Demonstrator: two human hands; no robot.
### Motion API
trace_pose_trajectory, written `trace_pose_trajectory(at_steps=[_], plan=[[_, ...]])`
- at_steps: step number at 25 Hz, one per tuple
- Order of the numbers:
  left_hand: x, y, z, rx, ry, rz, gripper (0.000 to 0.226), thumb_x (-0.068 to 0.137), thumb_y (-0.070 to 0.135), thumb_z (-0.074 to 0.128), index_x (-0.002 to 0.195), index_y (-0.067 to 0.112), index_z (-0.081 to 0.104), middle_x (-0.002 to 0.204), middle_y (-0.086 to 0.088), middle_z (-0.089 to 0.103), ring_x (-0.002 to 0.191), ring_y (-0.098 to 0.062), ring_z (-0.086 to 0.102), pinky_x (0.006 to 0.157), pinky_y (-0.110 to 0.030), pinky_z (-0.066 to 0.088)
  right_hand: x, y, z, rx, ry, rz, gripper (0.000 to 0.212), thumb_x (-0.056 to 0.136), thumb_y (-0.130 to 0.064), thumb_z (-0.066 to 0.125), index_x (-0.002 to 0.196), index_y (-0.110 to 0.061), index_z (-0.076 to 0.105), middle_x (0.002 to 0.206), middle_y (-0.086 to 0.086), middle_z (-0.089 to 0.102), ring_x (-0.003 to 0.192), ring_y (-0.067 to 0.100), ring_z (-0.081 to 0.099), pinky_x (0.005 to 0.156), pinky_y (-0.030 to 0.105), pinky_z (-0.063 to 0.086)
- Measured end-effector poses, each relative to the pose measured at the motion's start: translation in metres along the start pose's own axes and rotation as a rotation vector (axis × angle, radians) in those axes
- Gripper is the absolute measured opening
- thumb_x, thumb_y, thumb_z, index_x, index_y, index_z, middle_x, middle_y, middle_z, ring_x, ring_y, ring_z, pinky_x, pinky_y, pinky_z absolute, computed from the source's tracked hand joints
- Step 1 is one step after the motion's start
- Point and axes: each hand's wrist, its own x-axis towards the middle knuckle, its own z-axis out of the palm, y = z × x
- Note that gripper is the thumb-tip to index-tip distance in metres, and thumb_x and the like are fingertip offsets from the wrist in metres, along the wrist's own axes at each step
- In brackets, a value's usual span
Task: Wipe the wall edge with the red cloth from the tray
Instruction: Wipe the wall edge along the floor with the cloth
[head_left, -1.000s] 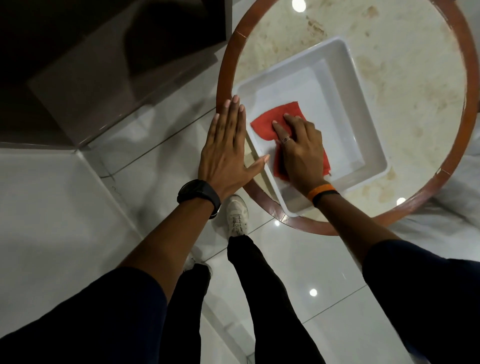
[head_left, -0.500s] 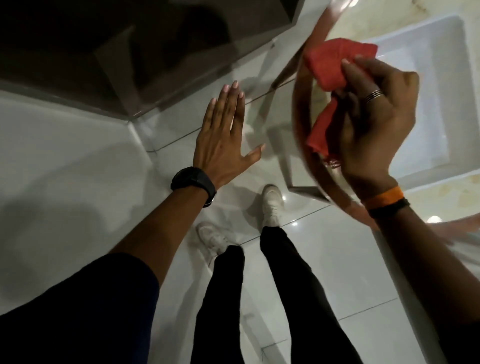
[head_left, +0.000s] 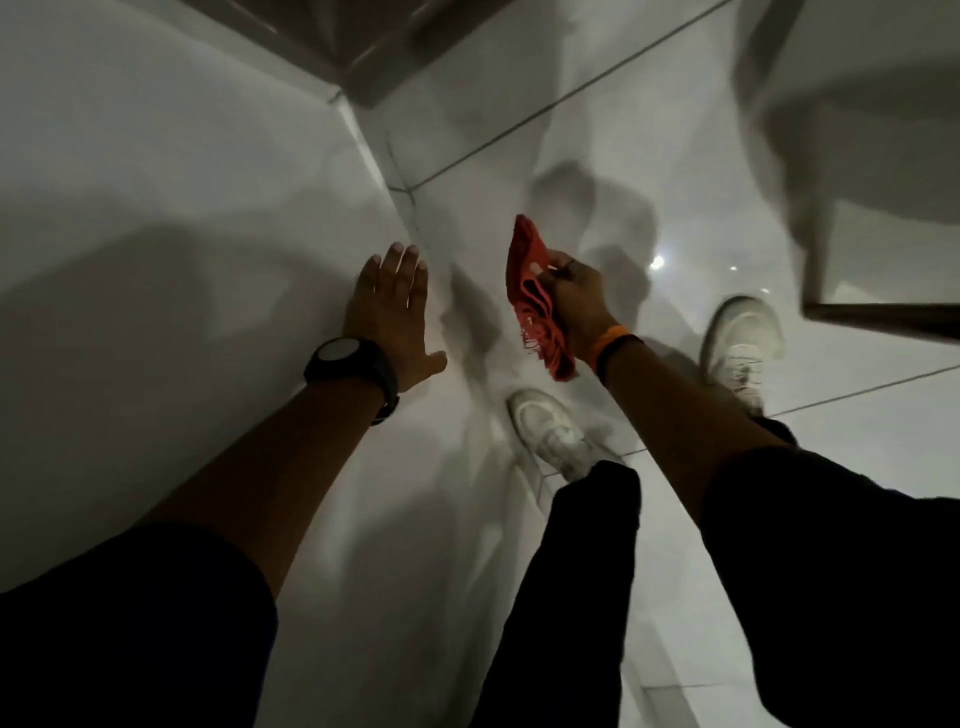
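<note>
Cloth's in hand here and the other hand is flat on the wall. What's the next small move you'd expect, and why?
Probably bring the right hand left until the red cloth meets the wall edge. The cloth is pinched in that hand's grip but hangs in the air over the floor tiles, touching nothing, so wiping has not begun. The left hand lies open and flat on the white wall, likely bracing.

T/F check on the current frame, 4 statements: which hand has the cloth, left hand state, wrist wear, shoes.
1. The right hand holds the red cloth. True.
2. The left hand is closed in a fist. False: its fingers are spread flat and open, holding nothing.
3. A black watch sits on the left wrist. True.
4. The shoes in view are black. False: both are white.
</note>
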Motion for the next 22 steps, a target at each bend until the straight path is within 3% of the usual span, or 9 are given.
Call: trace_pose_trajectory(at_steps=[4, 6, 9, 11, 13, 16, 19, 22], plan=[[0.063, -0.018, 0.038, 0.146, -0.146, -0.062, 0.117, 0.087, 0.082, 0.039, 0.16, 0.002, -0.005, 0.169, -0.018, -0.011, 0.158, -0.034, -0.008, 0.127, -0.05, -0.005, 0.064, 0.045, 0.058, -0.012, -0.141, 0.006, 0.034, 0.105, -0.004, 0.057, 0.139, -0.001, 0.06, 0.101, 0.012, 0.072, 0.079, 0.017, 0.072, 0.085, 0.033, 0.063], [0.082, -0.022, 0.049, 0.239, -0.194, -0.05, 0.117, 0.086, 0.086, 0.033, 0.161, 0.003, -0.002, 0.169, -0.019, -0.007, 0.158, -0.035, -0.006, 0.126, -0.054, -0.006, 0.087, 0.049, 0.087, -0.093, -0.177, -0.054, 0.039, 0.105, -0.007, 0.055, 0.144, -0.006, 0.057, 0.124, 0.013, 0.071, 0.102, 0.02, 0.07, 0.103, 0.036, 0.057], [0.103, -0.015, 0.057, 0.314, -0.227, -0.013, 0.116, 0.085, 0.087, 0.028, 0.161, 0.004, 0.001, 0.169, -0.02, -0.005, 0.158, -0.036, -0.005, 0.124, -0.058, -0.008, 0.115, 0.056, 0.125, -0.292, -0.246, -0.102, 0.05, 0.108, -0.008, 0.045, 0.157, -0.016, 0.042, 0.155, 0.013, 0.054, 0.138, 0.032, 0.054, 0.122, 0.048, 0.04], [0.112, -0.01, 0.059, 0.315, -0.246, -0.027, 0.119, 0.084, 0.089, 0.029, 0.161, 0.002, 0.002, 0.168, -0.021, -0.004, 0.158, -0.036, -0.004, 0.123, -0.058, -0.009, 0.109, 0.078, 0.138, -0.437, -0.274, -0.047, 0.053, 0.111, -0.015, 0.037, 0.162, -0.023, 0.028, 0.163, 0.012, 0.043, 0.145, 0.036, 0.046, 0.125, 0.051, 0.031], [0.117, -0.008, 0.057, 0.309, -0.25, -0.045, 0.123, 0.082, 0.09, 0.029, 0.16, 0.0, 0.001, 0.168, -0.022, -0.004, 0.158, -0.036, -0.005, 0.123, -0.058, -0.01, 0.091, 0.101, 0.14, -0.363, -0.256, 0.01, 0.052, 0.113, -0.026, 0.035, 0.163, -0.024, 0.024, 0.168, 0.01, 0.035, 0.15, 0.034, 0.039, 0.128, 0.051, 0.027], [0.114, -0.004, 0.053, 0.261, -0.237, -0.052, 0.121, 0.083, 0.089, 0.031, 0.161, 0.003, -0.002, 0.169, -0.021, -0.003, 0.158, -0.037, -0.004, 0.124, -0.057, -0.01, 0.104, 0.084, 0.159, -0.209, -0.225, -0.082, 0.054, 0.112, -0.039, 0.037, 0.163, -0.024, 0.027, 0.17, 0.005, 0.029, 0.155, 0.029, 0.031, 0.131, 0.05, 0.021], [0.109, 0.002, 0.051, 0.276, -0.279, -0.055, 0.119, 0.084, 0.088, 0.033, 0.161, 0.006, -0.006, 0.168, -0.021, -0.004, 0.157, -0.038, -0.005, 0.123, -0.057, -0.011, 0.148, 0.042, 0.186, -0.299, -0.331, -0.243, 0.057, 0.114, -0.04, 0.031, 0.165, -0.02, 0.017, 0.174, 0.008, 0.017, 0.16, 0.027, 0.019, 0.133, 0.05, 0.009], [0.107, 0.002, 0.044, 0.295, -0.275, -0.082, 0.121, 0.084, 0.087, 0.036, 0.16, 0.002, -0.005, 0.168, -0.024, -0.006, 0.157, -0.039, -0.006, 0.123, -0.057, -0.01, 0.155, 0.055, 0.177, -0.383, -0.31, -0.172, 0.056, 0.115, -0.034, 0.028, 0.166, -0.018, 0.012, 0.173, 0.011, 0.018, 0.159, 0.03, 0.021, 0.133, 0.052, 0.005]])
